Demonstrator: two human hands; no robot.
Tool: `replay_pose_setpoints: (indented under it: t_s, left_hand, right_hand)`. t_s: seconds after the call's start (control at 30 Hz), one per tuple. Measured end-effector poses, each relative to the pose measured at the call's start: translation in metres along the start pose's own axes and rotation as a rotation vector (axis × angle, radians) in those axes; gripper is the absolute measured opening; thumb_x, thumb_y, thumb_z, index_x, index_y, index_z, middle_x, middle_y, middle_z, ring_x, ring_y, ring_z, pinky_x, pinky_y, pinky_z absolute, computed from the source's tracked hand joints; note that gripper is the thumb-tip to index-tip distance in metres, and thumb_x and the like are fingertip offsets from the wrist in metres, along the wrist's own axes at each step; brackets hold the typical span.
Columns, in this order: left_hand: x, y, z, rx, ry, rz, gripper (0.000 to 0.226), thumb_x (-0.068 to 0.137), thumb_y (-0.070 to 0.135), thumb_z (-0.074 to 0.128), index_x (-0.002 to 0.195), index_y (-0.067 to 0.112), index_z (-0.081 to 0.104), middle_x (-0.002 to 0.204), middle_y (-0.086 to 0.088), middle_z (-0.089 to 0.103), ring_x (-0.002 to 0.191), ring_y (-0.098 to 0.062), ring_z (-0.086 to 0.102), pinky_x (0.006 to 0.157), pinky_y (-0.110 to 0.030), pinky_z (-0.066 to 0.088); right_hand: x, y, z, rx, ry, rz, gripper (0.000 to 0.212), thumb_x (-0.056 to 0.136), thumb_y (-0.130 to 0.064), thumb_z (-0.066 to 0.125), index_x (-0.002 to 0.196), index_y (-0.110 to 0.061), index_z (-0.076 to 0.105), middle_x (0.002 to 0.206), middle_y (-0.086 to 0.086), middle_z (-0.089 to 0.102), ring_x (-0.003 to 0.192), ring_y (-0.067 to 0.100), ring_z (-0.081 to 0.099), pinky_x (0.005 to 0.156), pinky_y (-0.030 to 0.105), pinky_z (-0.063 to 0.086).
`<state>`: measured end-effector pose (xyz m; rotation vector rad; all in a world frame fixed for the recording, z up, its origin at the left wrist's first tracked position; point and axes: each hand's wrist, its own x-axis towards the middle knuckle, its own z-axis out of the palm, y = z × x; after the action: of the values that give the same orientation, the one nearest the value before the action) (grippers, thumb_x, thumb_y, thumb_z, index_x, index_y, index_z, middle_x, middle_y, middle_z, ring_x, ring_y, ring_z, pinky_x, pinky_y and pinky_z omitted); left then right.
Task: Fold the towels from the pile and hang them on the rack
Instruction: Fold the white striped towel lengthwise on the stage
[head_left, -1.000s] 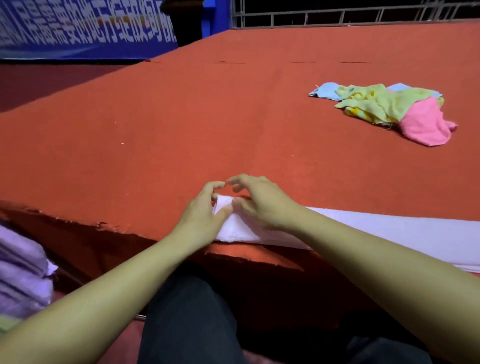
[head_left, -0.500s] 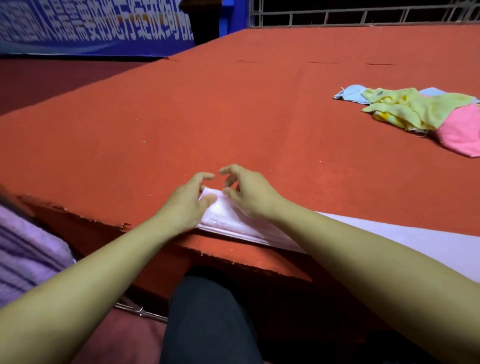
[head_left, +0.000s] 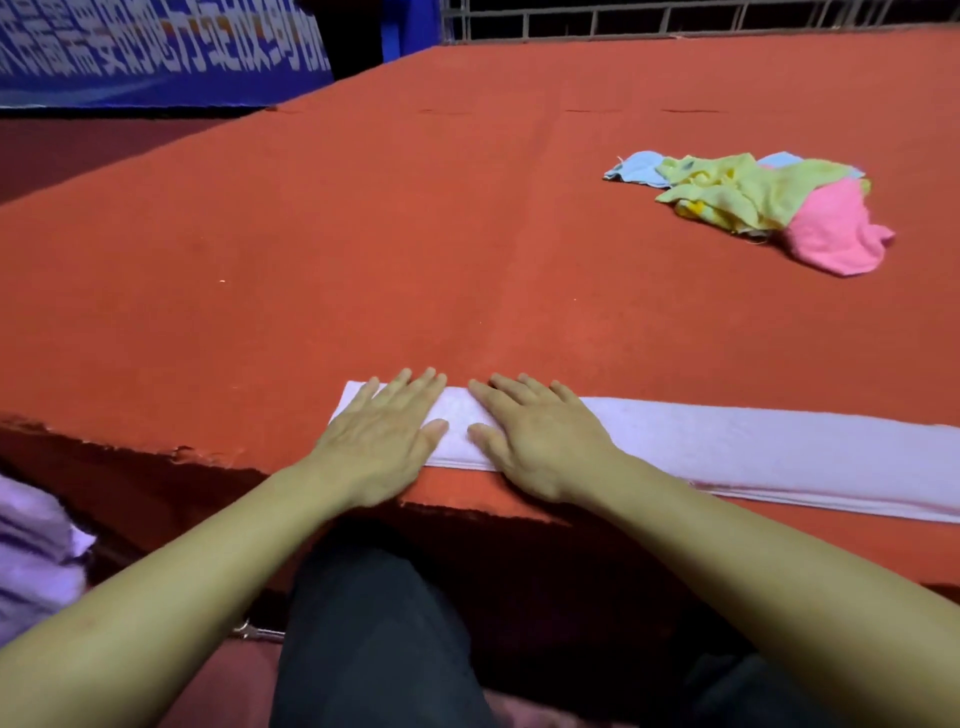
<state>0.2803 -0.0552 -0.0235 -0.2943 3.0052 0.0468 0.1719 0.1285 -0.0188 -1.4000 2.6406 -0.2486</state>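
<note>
The right end of the lilac towel (head_left: 753, 441) ran out of the picture, so we could not see how long it was. At the lower left a bundle of purple cloth (head_left: 31, 551) was cut off too, and we could not tell what it hung on. Our left hand (head_left: 382, 436) and right hand (head_left: 535, 441) lay flat, fingers straight, pressing the towel's left end near the table (head_left: 363, 234) edge and gripping nothing. The pile of towels (head_left: 753, 202) sat well apart, far right.
</note>
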Motion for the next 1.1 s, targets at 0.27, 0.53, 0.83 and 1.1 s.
replay_pose_setpoints:
  t_s: [0.27, 0.53, 0.83, 1.1]
  left_hand:
    - [0.007, 0.052, -0.029, 0.041, 0.056, 0.056, 0.078, 0.088, 0.063, 0.002, 0.157, 0.026, 0.0, 0.163, 0.011, -0.008, 0.15, -0.01, -0.012, 0.122, -0.042, -0.007]
    - [0.055, 0.202, -0.032, -0.068, 0.125, 0.341, 0.074, 0.089, 0.055, 0.004, 0.157, 0.026, 0.003, 0.165, 0.011, -0.002, 0.151, -0.009, -0.007, 0.123, -0.038, -0.002]
    - [0.08, 0.234, -0.014, 0.036, -0.109, 0.338, 0.066, 0.096, 0.064, 0.011, 0.153, 0.041, -0.012, 0.163, 0.011, -0.015, 0.15, -0.01, -0.014, 0.121, -0.047, -0.006]
    - [0.097, 0.305, -0.046, -0.028, -0.032, 0.525, 0.064, 0.099, 0.059, 0.017, 0.155, 0.038, -0.007, 0.163, 0.014, -0.013, 0.15, -0.009, -0.014, 0.122, -0.046, -0.006]
  right_hand:
    - [-0.056, 0.056, -0.015, -0.021, -0.01, 0.126, 0.065, 0.098, -0.063, 0.019, 0.156, -0.037, 0.005, 0.165, -0.005, 0.002, 0.152, 0.021, 0.0, 0.122, 0.048, -0.004]
    - [-0.117, 0.134, -0.036, -0.083, 0.09, 0.298, 0.068, 0.095, -0.062, 0.007, 0.156, -0.032, 0.007, 0.165, -0.004, 0.005, 0.152, 0.024, 0.005, 0.121, 0.051, 0.0]
    - [-0.183, 0.235, -0.041, -0.046, 0.043, 0.559, 0.067, 0.095, -0.069, 0.016, 0.155, -0.041, 0.006, 0.165, -0.01, 0.005, 0.152, 0.017, 0.004, 0.121, 0.05, -0.001]
    - [-0.206, 0.263, -0.062, -0.011, 0.141, 0.618, 0.063, 0.097, -0.063, 0.016, 0.155, -0.041, 0.008, 0.165, -0.009, 0.004, 0.152, 0.018, 0.0, 0.121, 0.052, -0.002]
